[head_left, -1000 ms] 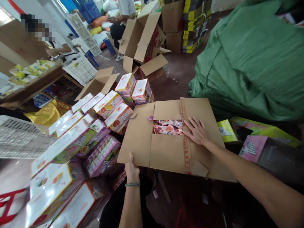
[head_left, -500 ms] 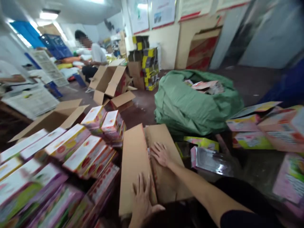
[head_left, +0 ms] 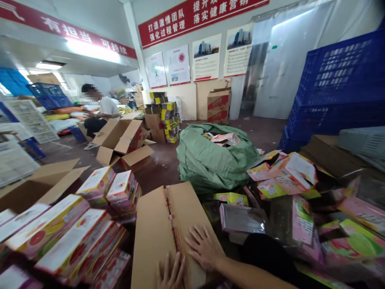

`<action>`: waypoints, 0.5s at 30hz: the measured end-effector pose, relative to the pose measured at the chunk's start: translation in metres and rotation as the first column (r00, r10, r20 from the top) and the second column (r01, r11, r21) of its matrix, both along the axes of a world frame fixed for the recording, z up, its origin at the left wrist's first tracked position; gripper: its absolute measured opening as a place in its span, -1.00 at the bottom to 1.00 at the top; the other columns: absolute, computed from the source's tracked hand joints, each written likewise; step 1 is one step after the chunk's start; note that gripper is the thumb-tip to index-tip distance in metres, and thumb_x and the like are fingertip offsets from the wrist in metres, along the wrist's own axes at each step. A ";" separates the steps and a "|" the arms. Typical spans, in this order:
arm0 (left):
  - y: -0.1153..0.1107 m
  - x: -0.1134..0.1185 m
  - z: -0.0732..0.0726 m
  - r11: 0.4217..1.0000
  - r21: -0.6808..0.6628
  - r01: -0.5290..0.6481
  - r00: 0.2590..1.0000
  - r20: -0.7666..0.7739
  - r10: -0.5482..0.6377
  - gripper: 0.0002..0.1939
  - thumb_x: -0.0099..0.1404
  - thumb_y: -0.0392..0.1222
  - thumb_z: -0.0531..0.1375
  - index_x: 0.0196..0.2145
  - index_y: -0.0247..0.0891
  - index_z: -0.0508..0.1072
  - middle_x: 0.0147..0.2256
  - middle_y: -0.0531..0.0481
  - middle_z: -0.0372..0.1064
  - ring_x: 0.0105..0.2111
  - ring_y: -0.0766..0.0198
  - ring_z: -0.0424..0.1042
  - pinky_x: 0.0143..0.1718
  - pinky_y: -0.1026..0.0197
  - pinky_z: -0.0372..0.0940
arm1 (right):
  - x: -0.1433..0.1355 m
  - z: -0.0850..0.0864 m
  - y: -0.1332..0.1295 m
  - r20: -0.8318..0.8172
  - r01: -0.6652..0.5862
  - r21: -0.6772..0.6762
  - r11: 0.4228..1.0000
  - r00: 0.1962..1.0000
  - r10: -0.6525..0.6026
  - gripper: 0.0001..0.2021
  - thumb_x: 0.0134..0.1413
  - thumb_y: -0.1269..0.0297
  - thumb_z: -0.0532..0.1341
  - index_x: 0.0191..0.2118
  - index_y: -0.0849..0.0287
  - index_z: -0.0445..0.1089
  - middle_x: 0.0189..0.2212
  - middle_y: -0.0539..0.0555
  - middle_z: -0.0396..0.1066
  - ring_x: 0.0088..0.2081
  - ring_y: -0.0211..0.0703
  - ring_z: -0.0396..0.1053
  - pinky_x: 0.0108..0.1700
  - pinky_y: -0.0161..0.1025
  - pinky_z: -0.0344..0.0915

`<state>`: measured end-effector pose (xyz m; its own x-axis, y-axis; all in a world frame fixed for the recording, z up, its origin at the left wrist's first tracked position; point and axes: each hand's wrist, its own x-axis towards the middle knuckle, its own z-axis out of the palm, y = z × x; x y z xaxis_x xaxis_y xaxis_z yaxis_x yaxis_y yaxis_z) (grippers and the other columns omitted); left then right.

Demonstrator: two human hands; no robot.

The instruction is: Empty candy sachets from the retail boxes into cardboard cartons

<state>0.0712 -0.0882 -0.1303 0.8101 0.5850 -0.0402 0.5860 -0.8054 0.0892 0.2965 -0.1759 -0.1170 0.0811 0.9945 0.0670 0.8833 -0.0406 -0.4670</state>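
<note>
A brown cardboard carton [head_left: 149, 216] lies in front of me, its two top flaps folded down to a narrow middle gap. Through that gap some red printed packaging shows. My right hand [head_left: 204, 249] rests flat on the right flap, fingers spread. On the left flap lies my left hand [head_left: 171, 273], fingers apart and close to the seam; its wrist is cut off by the lower frame edge. Neither hand grips anything. To the left, several printed fruit boxes [head_left: 73, 237] are stacked beside the carton.
A green sack [head_left: 210, 160] of crumpled packaging stands beyond the carton. Torn fruit boxes [head_left: 290, 172] pile up at right, near blue crates [head_left: 339, 80]. An opened carton [head_left: 126, 136] sits on the floor at left, close to a seated person [head_left: 106, 106].
My view has tilted up, bringing the wall banners into sight. Both hands stay flat on the carton's flaps, which now sit closer together along the seam.
</note>
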 end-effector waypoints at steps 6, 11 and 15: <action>-0.019 -0.007 0.025 0.995 -0.055 0.078 0.997 0.003 -0.078 -0.26 0.42 0.20 0.14 0.45 0.08 0.05 0.46 -0.09 -0.01 0.45 -0.33 -0.04 0.37 -0.55 -0.08 | -0.001 -0.006 -0.041 0.123 0.021 -0.045 0.999 0.992 -0.015 -0.45 0.44 -0.04 0.07 0.46 -0.17 0.14 0.50 0.07 -0.14 0.51 0.21 -0.18 0.47 0.41 -0.21; -0.024 -0.011 0.005 0.994 0.060 0.089 0.995 0.030 -0.091 -0.24 0.44 0.22 0.11 0.48 0.06 0.02 0.45 -0.07 0.05 0.45 -0.28 0.00 0.36 -0.50 -0.05 | -0.004 -0.011 -0.041 0.224 0.006 -0.052 0.999 0.975 0.006 -0.44 0.43 0.00 0.08 0.46 -0.06 0.16 0.49 0.17 -0.09 0.50 0.21 -0.11 0.45 0.40 -0.16; -0.023 -0.015 -0.008 0.983 0.140 0.120 0.989 0.066 -0.130 -0.19 0.39 0.31 0.12 0.48 0.05 0.03 0.44 -0.08 0.11 0.44 -0.23 0.02 0.39 -0.44 -0.12 | -0.003 -0.010 -0.047 0.289 0.205 -0.084 0.975 0.942 -0.173 -0.44 0.45 -0.03 0.05 0.46 -0.05 0.16 0.50 0.16 -0.09 0.51 0.27 -0.19 0.42 0.47 -0.24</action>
<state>0.0557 -0.1117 -0.1380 0.8749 0.4748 0.0955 0.4757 -0.8795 0.0146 0.2938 -0.2230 -0.1268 0.2620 0.9651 0.0033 0.9483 -0.2568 -0.1864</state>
